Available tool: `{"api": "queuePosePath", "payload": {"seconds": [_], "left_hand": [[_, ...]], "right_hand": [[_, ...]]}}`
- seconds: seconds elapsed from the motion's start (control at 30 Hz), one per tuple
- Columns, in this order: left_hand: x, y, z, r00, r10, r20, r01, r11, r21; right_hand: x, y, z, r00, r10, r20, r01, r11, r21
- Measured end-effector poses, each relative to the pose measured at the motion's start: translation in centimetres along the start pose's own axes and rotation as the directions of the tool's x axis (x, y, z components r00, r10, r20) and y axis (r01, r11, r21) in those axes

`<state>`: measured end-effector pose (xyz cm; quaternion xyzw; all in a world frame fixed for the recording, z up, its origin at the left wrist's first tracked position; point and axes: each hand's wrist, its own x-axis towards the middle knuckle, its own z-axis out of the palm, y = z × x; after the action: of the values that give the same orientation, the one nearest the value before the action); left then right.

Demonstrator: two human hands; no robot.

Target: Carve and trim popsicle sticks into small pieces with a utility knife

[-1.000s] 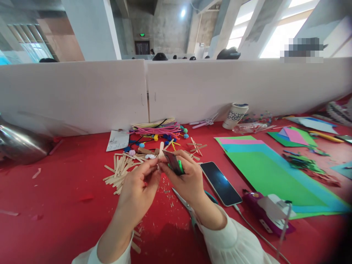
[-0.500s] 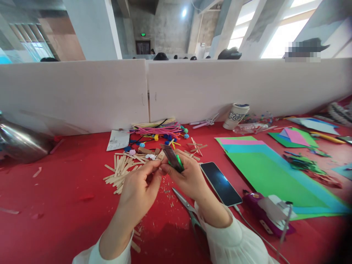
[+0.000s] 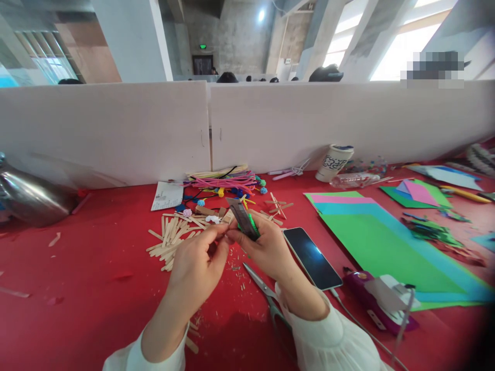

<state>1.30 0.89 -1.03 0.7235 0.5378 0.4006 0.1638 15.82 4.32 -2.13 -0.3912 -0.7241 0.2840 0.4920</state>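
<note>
right grip (image 3: 267, 248) clamped on cutter (image 3: 241, 217) — long axis slanting forward-left — left grip (image 3: 196, 262) pinching wooden stick (image 3: 228, 217).

A red table (image 3: 108, 309) bore shavings (image 3: 243, 286) beside scissors (image 3: 269, 292). Along its far edge stood a steel kettle (image 3: 34, 196) at the left and a cup (image 3: 334, 164), with pink pipe cleaners (image 3: 224, 182) between. Wooden sticks (image 3: 172, 241) lay nearer the middle; a phone (image 3: 312, 258) and coloured paper (image 3: 381, 247) toward the right edge.

No text can be read. Print on the white card (image 3: 167, 197) is too small; the lit green sign (image 3: 203, 47) above the door (image 3: 202, 65) is blurred.
</note>
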Motion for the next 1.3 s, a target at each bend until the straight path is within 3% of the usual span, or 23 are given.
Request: {"api": "queuePosePath", "payload": {"seconds": [0.5, 0.8, 1.03, 1.3], "left_hand": [[0.05, 0.07, -0.01, 0.999, -0.006, -0.037, 0.007, 1.0, 0.019], [0.05, -0.04, -0.06, 0.999, -0.016, -0.048, 0.014, 0.998, -0.054], [0.17, -0.01, -0.34, 0.993, -0.119, 0.019, 0.12, 0.988, -0.096], [0.06, 0.15, -0.34, 0.999, -0.037, -0.03, 0.035, 0.998, -0.043]], "right_hand": [[-0.65, 0.02, 0.86, 0.99, -0.114, -0.085, 0.099, 0.982, -0.163], [-0.62, -0.14, 0.81, 0.982, -0.145, -0.123, 0.124, 0.978, -0.165], [-0.68, -0.71, 0.72, 0.978, -0.156, -0.139, 0.139, 0.983, -0.121], [-0.79, -0.22, 0.89, 0.973, -0.192, -0.128, 0.167, 0.968, -0.185]]}}
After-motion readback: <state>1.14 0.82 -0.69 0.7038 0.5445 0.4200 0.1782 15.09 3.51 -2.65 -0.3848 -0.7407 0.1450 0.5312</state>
